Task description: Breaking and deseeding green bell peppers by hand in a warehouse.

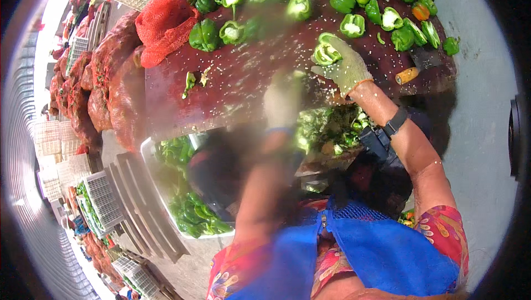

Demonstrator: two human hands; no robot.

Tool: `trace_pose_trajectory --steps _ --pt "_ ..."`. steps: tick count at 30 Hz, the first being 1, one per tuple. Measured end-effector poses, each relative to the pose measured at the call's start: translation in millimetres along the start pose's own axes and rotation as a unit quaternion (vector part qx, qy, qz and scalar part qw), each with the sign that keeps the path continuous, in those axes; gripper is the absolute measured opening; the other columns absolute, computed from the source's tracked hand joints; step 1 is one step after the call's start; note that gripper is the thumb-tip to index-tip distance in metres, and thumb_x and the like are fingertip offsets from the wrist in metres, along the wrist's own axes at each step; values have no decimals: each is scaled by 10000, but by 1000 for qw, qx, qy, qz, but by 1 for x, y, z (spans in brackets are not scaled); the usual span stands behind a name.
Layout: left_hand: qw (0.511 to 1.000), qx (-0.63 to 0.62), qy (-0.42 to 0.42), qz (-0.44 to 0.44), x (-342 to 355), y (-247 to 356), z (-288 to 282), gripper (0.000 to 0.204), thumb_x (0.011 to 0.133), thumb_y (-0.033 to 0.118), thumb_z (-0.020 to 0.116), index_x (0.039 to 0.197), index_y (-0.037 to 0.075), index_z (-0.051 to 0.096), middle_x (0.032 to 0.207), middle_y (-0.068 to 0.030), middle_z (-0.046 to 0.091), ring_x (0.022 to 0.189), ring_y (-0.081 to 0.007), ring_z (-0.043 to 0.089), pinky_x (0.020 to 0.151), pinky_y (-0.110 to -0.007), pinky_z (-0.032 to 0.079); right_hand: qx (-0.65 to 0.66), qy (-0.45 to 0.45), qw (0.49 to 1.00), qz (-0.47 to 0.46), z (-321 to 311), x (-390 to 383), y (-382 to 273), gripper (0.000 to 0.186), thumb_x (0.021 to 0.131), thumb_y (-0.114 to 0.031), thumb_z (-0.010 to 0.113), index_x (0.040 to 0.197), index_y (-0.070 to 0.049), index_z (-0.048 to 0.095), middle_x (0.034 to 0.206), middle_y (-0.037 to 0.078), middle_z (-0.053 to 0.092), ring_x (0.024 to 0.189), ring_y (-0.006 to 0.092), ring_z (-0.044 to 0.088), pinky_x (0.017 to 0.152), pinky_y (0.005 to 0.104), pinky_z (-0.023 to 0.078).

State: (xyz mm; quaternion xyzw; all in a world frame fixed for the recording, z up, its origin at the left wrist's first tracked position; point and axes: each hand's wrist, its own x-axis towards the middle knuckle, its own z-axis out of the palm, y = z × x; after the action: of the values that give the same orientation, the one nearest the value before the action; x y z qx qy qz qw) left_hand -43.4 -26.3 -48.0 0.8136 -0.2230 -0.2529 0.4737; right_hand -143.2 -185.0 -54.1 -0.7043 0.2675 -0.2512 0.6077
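Observation:
My right hand (348, 70), in a pale knit glove, is closed on a cut green pepper (326, 51) at the table's middle right. My left hand (282, 101), also gloved, is smeared by motion and a blurry patch near the table's front edge, so its fingers are unclear. Halved and whole peppers (352, 25) spread over the dark red table (232, 78), with seeds and scraps (189, 84) scattered about. A knife with a wooden handle (407, 76) lies to the right of my right hand.
A red mesh sack (163, 26) lies on the table's left. Beyond are full red sacks (97, 89), crates (102, 200) and pallets (135, 211). A white bin of peppers (196, 217) stands below the table at left; pepper scraps (332, 128) sit beneath its front edge.

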Motion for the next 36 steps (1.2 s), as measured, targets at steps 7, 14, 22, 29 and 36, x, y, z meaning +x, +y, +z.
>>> trace_pose_trajectory --steps 7,14,22,29,36 --pt "984 134 48 104 0 58 15 392 831 322 690 1088 41 595 931 -221 666 833 -400 647 736 -477 502 166 -10 979 122 2 -5 -16 424 843 16 616 1263 -15 564 1125 71 649 1099 164 594 984 282 447" --pt "982 109 -6 152 17 35 21 277 870 255 636 987 7 597 836 -237 654 791 -427 638 680 -478 500 -54 -68 994 -69 3 -17 -20 427 853 12 541 1278 -20 560 1197 65 620 1099 179 572 954 318 457" --pt "951 179 147 207 -1 43 10 329 866 209 621 1175 96 608 994 -213 658 801 -399 649 733 -473 512 -198 -77 977 -30 -1 -16 -13 694 702 223 431 1318 -79 538 1205 131 636 1115 209 598 960 301 464" --pt "911 314 -65 258 9 45 9 254 850 221 648 1067 102 590 924 -180 628 755 -360 654 644 -469 524 -79 -123 987 67 0 -20 -25 689 686 188 521 1337 -35 495 1266 158 600 1196 290 559 1011 356 438" --pt "870 379 -101 299 21 34 17 206 926 125 450 1009 -4 587 888 -194 646 773 -361 676 630 -453 549 -305 -172 934 72 5 -22 -61 797 672 188 592 1415 -17 390 1389 198 486 1294 333 466 1091 372 382"
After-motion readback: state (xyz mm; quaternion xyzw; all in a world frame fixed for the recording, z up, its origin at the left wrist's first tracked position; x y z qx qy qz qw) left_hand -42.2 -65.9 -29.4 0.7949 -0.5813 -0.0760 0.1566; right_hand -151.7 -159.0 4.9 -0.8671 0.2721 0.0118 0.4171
